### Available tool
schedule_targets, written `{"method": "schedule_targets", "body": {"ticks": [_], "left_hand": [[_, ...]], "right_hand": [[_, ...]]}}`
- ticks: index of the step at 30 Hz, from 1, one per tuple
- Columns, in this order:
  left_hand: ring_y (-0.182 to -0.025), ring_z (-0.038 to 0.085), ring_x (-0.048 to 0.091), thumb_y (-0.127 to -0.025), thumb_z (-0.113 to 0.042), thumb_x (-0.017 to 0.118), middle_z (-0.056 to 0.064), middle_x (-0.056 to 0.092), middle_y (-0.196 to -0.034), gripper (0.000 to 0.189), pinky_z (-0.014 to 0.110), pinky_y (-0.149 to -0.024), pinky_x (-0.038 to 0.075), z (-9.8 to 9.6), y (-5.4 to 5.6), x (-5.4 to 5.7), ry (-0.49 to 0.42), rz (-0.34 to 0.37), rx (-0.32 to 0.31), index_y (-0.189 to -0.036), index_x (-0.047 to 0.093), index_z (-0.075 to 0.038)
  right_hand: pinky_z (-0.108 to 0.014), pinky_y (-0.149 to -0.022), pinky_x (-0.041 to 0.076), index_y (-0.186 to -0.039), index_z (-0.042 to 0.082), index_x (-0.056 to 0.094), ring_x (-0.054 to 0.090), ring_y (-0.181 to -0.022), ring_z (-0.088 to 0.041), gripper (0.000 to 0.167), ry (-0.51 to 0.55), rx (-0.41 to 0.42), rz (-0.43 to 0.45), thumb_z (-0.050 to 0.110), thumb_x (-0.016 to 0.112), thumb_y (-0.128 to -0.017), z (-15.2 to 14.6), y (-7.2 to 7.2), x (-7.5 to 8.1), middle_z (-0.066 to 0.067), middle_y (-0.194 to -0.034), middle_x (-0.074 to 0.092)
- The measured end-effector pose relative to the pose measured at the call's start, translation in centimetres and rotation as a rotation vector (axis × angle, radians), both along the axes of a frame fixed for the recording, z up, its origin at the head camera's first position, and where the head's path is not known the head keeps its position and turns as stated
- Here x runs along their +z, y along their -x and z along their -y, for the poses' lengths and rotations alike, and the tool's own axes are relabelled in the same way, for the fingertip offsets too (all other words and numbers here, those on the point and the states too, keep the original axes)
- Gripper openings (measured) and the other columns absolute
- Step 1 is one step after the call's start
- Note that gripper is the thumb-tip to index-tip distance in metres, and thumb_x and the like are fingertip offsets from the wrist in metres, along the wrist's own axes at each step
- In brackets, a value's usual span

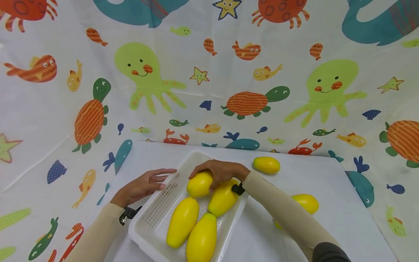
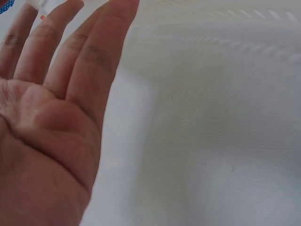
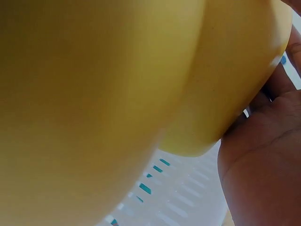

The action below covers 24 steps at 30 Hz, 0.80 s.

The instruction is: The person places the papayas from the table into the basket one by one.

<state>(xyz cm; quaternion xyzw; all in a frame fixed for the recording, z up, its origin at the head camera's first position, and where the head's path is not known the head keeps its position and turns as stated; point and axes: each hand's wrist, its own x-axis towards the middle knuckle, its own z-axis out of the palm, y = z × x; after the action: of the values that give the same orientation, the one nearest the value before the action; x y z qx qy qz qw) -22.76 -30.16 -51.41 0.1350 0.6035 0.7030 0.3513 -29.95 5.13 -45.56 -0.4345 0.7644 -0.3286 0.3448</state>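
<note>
A white perforated plastic basket [image 1: 152, 214] holds several yellow papayas. My right hand [image 1: 220, 171] reaches over its far end, fingers curled round one papaya [image 1: 199, 185]. In the right wrist view, that papaya [image 3: 221, 80] lies against the fingers. A second papaya [image 1: 223, 198] sits under my right wrist, and a large yellow surface fills the left of the right wrist view. Two more papayas, a left one [image 1: 183, 222] and a right one [image 1: 203, 240], lie at the near end. My left hand [image 1: 142, 186] is at the left rim with its fingers extended, palm showing in the left wrist view.
On the white table [image 1: 262, 233], right of the basket, lie a papaya [image 1: 266, 165] toward the back and another papaya [image 1: 306, 203] partly behind my right forearm. A bit of yellow shows under that sleeve. A curtain [image 1: 196, 91] printed with sea animals hangs behind and beside the table.
</note>
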Motion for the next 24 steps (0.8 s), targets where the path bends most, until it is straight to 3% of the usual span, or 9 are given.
{"method": "schedule_targets", "body": {"ticks": [9,17,24], "left_hand": [[-0.133,0.043,0.066,-0.108,-0.002,0.055,0.009,0.054,-0.162,0.064,0.061,-0.103,0.056,-0.11,0.0,0.12,0.001,-0.007,-0.004,-0.166,0.037,-0.022],[-0.133,0.042,0.067,-0.108,-0.001,0.054,0.01,0.054,-0.162,0.063,0.06,-0.103,0.056,-0.05,-0.03,0.12,-0.009,-0.022,-0.01,-0.166,0.037,-0.02],[-0.133,0.041,0.067,-0.108,-0.002,0.055,0.01,0.054,-0.162,0.063,0.059,-0.103,0.056,-0.18,-0.01,0.0,0.008,-0.017,0.004,-0.166,0.037,-0.02]], "right_hand": [[-0.029,-0.118,0.048,-0.139,0.034,0.068,0.058,-0.127,-0.01,0.069,-0.029,0.024,-0.013,0.004,0.091,-0.082,0.31,0.34,-0.44,0.018,-0.145,0.062],[-0.044,-0.13,0.038,-0.133,0.03,0.074,0.055,-0.132,-0.008,0.06,-0.04,0.029,-0.01,-0.006,0.083,-0.085,0.51,0.35,-0.52,0.02,-0.141,0.066],[-0.041,-0.132,0.035,-0.134,0.027,0.074,0.055,-0.137,-0.006,0.058,-0.035,0.027,-0.006,-0.008,0.08,-0.088,0.4,0.32,-0.58,0.018,-0.138,0.07]]}}
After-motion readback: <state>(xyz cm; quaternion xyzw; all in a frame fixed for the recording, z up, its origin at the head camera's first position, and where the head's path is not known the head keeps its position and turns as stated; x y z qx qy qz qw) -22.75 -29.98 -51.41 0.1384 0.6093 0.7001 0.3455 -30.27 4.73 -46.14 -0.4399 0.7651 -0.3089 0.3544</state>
